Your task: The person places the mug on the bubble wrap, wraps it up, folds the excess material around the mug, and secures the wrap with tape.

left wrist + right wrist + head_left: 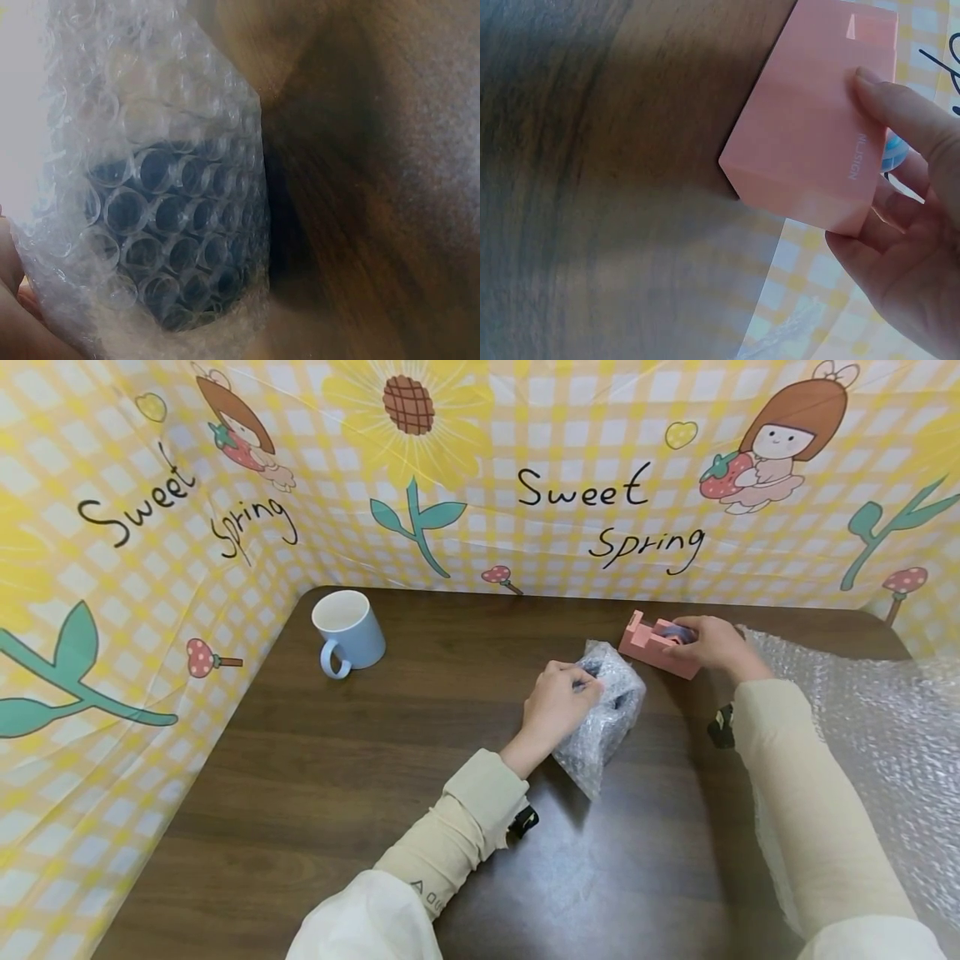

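Observation:
My left hand [558,706] pinches the top of a small bubble-wrap bundle [609,727] at the middle of the table. Through the clear bubbles a dark object [180,232] shows in the left wrist view; its kind is hidden by the wrap. Off to the right, my right hand [716,645] grips a pink tape dispenser [651,650] across its body, thumb on one side and fingers on the other. A bluish roll of tape [678,635] sits in the dispenser. In the right wrist view the dispenser's flat side [810,127] faces the camera.
A light blue mug [360,639] stands at the back left, its handle towards the front. A large loose sheet of bubble wrap [892,777] covers the table's right side, partly under the right arm. Yellow checked cloth [480,547] walls the back and left edges of the dark wooden table [300,793].

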A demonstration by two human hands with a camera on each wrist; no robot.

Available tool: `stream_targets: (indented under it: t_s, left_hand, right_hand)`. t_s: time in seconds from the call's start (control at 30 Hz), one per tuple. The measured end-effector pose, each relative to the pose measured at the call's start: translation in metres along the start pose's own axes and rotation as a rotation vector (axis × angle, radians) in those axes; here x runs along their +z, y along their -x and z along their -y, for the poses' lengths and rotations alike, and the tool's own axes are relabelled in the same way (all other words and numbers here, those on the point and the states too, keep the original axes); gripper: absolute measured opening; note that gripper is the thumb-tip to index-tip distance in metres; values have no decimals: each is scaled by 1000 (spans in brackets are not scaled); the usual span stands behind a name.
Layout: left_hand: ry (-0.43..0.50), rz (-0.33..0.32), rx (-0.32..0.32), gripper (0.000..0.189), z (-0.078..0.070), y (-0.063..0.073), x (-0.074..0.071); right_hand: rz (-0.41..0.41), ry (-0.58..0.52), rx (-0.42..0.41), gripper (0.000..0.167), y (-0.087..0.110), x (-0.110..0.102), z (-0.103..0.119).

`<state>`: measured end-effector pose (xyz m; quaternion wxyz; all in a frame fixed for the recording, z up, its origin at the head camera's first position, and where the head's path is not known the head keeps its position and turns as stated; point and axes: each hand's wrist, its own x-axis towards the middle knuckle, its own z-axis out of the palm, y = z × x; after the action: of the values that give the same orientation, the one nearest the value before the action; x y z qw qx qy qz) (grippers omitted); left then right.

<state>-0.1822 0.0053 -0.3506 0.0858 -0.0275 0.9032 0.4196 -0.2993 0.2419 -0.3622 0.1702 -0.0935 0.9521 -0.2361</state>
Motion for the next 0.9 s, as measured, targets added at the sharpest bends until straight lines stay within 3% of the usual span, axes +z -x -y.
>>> stream_targets:
  t_s: [0.37,0.57,0.7,0.9]
  left_hand:
    - [2,-2,0,23,1,0,3]
    - [3,-3,3,24,0,0,3]
    - [2,-3,1,24,1,1,3]
    - [16,-4,0,27,0,0,2]
  right_hand:
    - [22,9,-28,61,1,-2,-2]
    - [-9,-15,28,63,3,3,2]
    - [-95,-42,101,72,7,14,7]
    - [-295,-145,300,91,13,34,23]
